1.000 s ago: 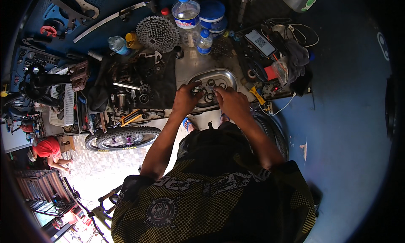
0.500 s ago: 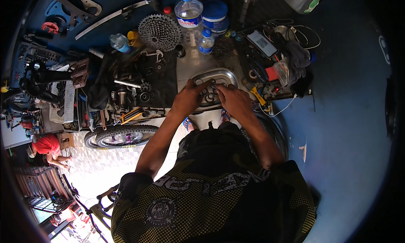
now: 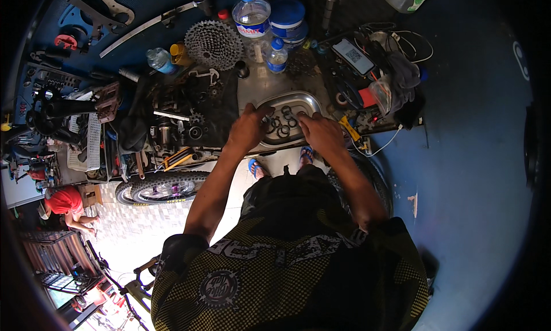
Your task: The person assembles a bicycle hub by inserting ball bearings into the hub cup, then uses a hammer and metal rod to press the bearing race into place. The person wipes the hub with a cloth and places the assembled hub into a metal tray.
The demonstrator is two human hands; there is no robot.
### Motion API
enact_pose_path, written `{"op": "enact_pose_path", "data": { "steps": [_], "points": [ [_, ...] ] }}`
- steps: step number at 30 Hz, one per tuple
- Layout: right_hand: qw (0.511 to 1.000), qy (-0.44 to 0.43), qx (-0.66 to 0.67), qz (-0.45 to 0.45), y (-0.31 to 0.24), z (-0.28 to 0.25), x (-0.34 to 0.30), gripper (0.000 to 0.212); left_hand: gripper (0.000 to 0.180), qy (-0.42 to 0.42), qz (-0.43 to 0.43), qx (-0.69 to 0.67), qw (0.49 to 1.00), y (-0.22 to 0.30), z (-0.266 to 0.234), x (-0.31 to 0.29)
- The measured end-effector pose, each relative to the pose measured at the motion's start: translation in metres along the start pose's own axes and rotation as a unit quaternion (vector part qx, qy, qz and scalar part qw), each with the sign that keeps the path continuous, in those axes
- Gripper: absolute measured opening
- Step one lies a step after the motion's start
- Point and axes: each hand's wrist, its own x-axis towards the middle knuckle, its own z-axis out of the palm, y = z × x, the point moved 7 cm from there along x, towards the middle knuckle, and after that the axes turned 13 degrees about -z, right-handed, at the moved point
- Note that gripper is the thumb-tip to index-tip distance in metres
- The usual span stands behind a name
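Note:
An oval metal tray (image 3: 313,101) lies on the bench in front of me, with several small dark and silvery rings (image 3: 282,130) loose in it. My left hand (image 3: 248,129) is over the tray's left end, its thumb stretched inward and apart from the forefinger, nothing visible between them. Over the right end, my right hand (image 3: 319,133) bends its fingers down beside the rings. Its fingertips are close together; what they hold, if anything, is hidden by the hand.
Behind the tray stand a large water bottle (image 3: 251,18), a small bottle (image 3: 277,56) and a bicycle cassette (image 3: 214,45). Tools and parts crowd the left side. A phone (image 3: 352,56) lies at right among cables. Below are a bicycle wheel (image 3: 163,187) and a person in red (image 3: 64,200).
My hands were together over the middle of the tray. They have drawn apart toward its two ends, and the rings between them now show more fully.

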Motion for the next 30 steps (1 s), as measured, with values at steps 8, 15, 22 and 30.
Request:
{"op": "enact_pose_path", "data": {
  "steps": [8, 15, 22, 30],
  "points": [
    [1.000, -0.011, -0.007, -0.011, 0.010, 0.002, -0.018, 0.024, 0.048, -0.032, -0.012, -0.008, 0.999, 0.004, 0.006, -0.011],
    [0.999, -0.028, 0.010, 0.023, 0.012, -0.016, -0.022, 0.024, 0.047, 0.008, 0.036, -0.133, 0.990, -0.009, 0.002, -0.007],
    [0.998, 0.013, 0.061, -0.018, -0.004, -0.037, -0.013, 0.027, 0.038, 0.021, 0.059, -0.214, 0.975, -0.004, -0.008, -0.015],
    [0.994, -0.005, 0.057, -0.092, -0.027, -0.048, 0.000, 0.026, 0.027, 0.072, 0.112, -0.177, 0.975, 0.015, -0.017, -0.015]
  ]
}}
